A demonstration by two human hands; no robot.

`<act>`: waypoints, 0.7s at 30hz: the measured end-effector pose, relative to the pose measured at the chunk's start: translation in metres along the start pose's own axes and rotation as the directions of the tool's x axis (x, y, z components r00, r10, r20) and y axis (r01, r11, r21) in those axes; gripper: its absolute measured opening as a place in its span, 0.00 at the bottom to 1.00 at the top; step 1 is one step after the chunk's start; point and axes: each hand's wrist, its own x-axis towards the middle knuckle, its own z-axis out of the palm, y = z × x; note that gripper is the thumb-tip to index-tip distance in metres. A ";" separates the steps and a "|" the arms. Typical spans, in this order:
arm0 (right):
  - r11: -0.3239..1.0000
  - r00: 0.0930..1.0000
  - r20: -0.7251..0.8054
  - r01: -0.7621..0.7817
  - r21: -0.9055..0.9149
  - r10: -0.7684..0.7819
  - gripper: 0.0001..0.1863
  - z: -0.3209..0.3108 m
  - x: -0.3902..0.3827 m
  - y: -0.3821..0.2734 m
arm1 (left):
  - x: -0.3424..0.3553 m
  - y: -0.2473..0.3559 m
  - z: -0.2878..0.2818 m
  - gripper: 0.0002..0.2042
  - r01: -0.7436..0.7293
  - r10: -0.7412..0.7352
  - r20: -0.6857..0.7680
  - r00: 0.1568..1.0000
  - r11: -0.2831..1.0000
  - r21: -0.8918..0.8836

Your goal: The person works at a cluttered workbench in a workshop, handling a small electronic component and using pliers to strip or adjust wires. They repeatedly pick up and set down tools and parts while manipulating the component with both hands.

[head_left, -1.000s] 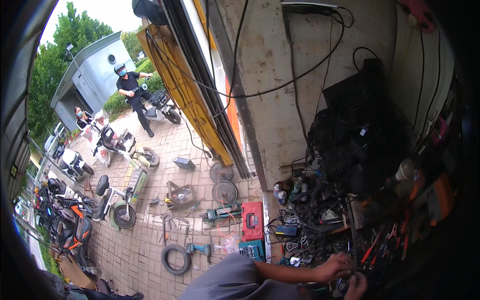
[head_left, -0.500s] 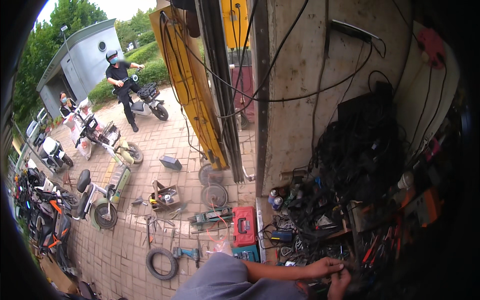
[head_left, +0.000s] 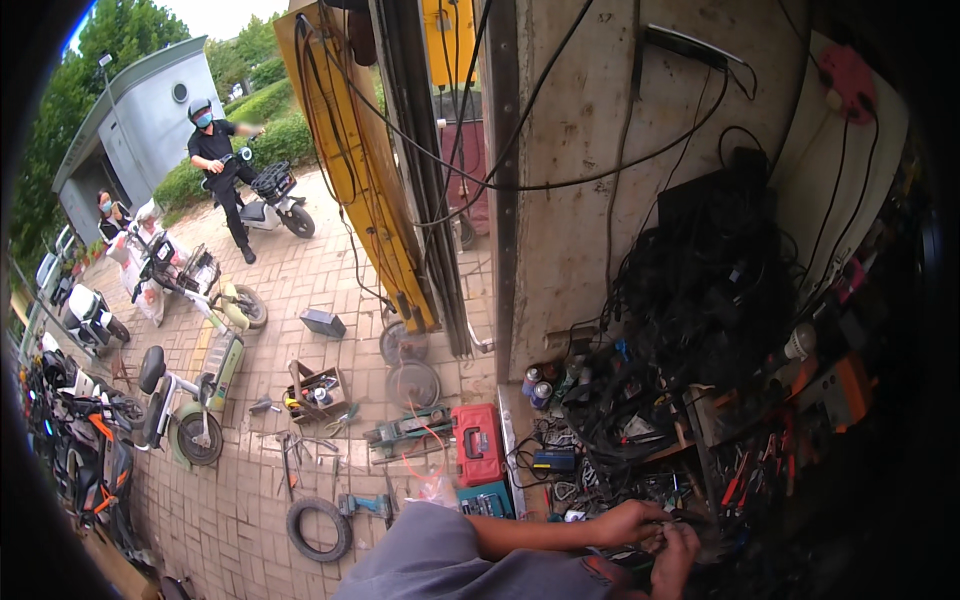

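My left hand (head_left: 632, 522) reaches in from the lower edge, its fingers bent and pinched together. Close against it, fingertips meeting, is my right hand (head_left: 676, 560), also closed. Whatever is between the fingers is too small and dark to make out. Both hands are over a dark, cluttered heap of tools and parts. Just beyond them lie small metal parts (head_left: 572, 497) and a blue box-shaped device (head_left: 553, 462). Several red-handled tools (head_left: 738, 480) are to the right of the hands.
A red case (head_left: 478, 445) and a teal case (head_left: 487, 500) stand left of the metal sill. On the paving lie a tyre (head_left: 319, 530), a cordless drill (head_left: 365, 505) and a tool box (head_left: 318, 392). Black cables (head_left: 690, 270) hang at right. A person on a scooter (head_left: 225, 165) is farther off.
The whole view has swung slightly, so the surroundings sit farther left. My hands remain together, with the fingers shifted a little; the right hand shows more of its back.
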 end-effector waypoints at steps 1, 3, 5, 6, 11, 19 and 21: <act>0.965 0.995 -0.009 -0.092 0.246 0.097 0.02 0.002 0.004 0.001 | -0.001 0.000 0.001 0.15 -0.019 0.020 -0.025 0.999 1.000 0.022; 0.847 0.975 0.012 -0.198 0.494 0.221 0.05 0.005 0.010 0.004 | 0.001 -0.001 0.003 0.14 0.028 -0.024 -0.081 0.996 0.999 0.046; 0.845 0.960 -0.051 -0.216 0.490 0.275 0.03 0.005 0.014 0.007 | 0.003 0.000 0.005 0.15 0.086 -0.082 -0.065 0.994 0.995 0.060; 0.807 0.979 -0.038 -0.145 0.573 0.203 0.08 0.002 0.013 0.009 | 0.004 0.001 0.003 0.15 0.083 -0.077 -0.049 0.996 0.989 0.126; 0.861 0.996 0.052 -0.087 0.501 0.070 0.08 -0.028 0.014 0.018 | 0.024 0.008 -0.004 0.12 0.460 -0.404 0.263 0.876 0.863 -0.207; 0.828 0.988 -0.023 -0.113 0.549 0.150 0.09 -0.050 0.019 0.018 | 0.058 0.015 0.021 0.11 0.491 -0.425 0.266 0.865 0.827 -0.275; 0.835 0.988 -0.040 -0.102 0.541 0.147 0.07 -0.051 0.022 0.020 | 0.067 0.012 0.026 0.10 0.507 -0.451 0.254 0.856 0.829 -0.237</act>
